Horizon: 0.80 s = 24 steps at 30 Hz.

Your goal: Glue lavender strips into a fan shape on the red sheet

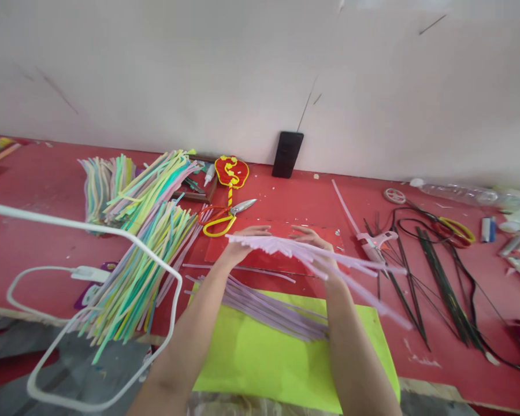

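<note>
Both of my hands hold one bundle of pale purple pipe cleaners (303,254) above a red table. My left hand (238,245) grips the bundle's left end, fingers curled over it. My right hand (318,251) wraps round the bundle further right, and the loose ends fan out to the right toward the glue gun. A second heap of purple pipe cleaners (268,306) lies below my forearms on a lime-green sheet (260,358). A red sheet (277,231) lies just beyond my hands.
Piles of pastel pipe cleaners (151,242) fill the left side. Yellow-handled scissors (223,216) and a red-and-yellow ornament (231,171) lie behind my hands. A white glue gun (377,240), green wire stems (442,283) and black cable lie right. A white cable (91,277) loops at left.
</note>
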Available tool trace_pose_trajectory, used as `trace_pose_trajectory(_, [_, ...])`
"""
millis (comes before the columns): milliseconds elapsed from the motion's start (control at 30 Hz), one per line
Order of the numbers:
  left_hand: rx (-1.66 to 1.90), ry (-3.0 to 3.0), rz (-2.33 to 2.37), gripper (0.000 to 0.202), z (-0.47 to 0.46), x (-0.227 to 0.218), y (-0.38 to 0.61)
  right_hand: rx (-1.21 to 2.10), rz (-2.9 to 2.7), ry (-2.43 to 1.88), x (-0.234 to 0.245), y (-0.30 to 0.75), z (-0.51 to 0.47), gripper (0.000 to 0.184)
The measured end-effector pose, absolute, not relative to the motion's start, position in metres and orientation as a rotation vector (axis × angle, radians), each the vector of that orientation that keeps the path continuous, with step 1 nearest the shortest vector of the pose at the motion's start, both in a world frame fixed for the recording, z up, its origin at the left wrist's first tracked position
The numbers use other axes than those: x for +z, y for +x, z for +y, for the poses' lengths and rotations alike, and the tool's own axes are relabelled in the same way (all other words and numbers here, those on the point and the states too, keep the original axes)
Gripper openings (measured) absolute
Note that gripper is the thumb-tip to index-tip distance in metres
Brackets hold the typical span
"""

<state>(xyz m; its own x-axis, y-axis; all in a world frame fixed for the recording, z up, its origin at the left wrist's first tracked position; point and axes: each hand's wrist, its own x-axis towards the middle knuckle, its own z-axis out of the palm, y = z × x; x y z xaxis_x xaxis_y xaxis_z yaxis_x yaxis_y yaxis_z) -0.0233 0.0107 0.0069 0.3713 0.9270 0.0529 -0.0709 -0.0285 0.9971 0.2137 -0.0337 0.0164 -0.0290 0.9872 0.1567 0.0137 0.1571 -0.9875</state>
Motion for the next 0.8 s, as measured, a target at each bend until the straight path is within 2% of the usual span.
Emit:
trace_pose_trajectory(200, [1.031,1.149,1.045,0.039,0.011,0.007,-0.009,0.962,-0.936,-1.436,0.010,0.204,-0.028,0.038])
trace_pose_trajectory(333, [1.191,1.003,1.005,0.047,0.011,0.008,-0.004,0.971,-0.860,-1.460,0.013,0.206,-0.027,0.041])
trace_pose_trajectory(800, [1.160,0.749,1.006,0.040,0.004,0.020,0.001,1.140,-0.486,-1.237,0.005,0.215,-0.022,0.037])
